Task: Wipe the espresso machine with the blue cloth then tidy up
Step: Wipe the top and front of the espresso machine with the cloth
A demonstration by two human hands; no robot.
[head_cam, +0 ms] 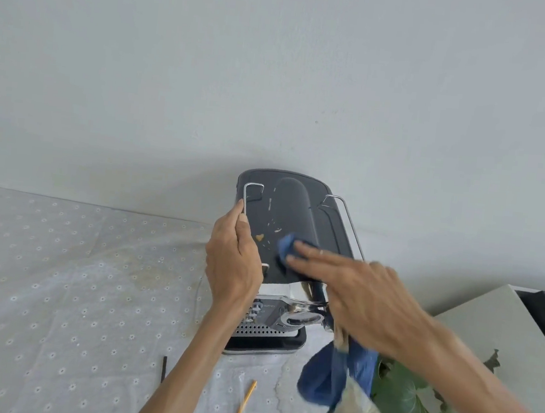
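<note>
The espresso machine (292,215) stands against the wall, its dark grey top soiled with pale and yellow smears. My left hand (231,259) grips the left side of the top at the chrome rail. My right hand (353,290) lies over the top's front right with fingers straight, pressing the blue cloth (285,246) onto the surface. The rest of the cloth hangs down under my right wrist, past the chrome front of the machine.
A white eyelet tablecloth (57,285) covers the table. A yellow straw (245,403) and a short black stick (163,370) lie on it in front of the machine. Green leaves (411,409) and a pale box (499,328) are at the right.
</note>
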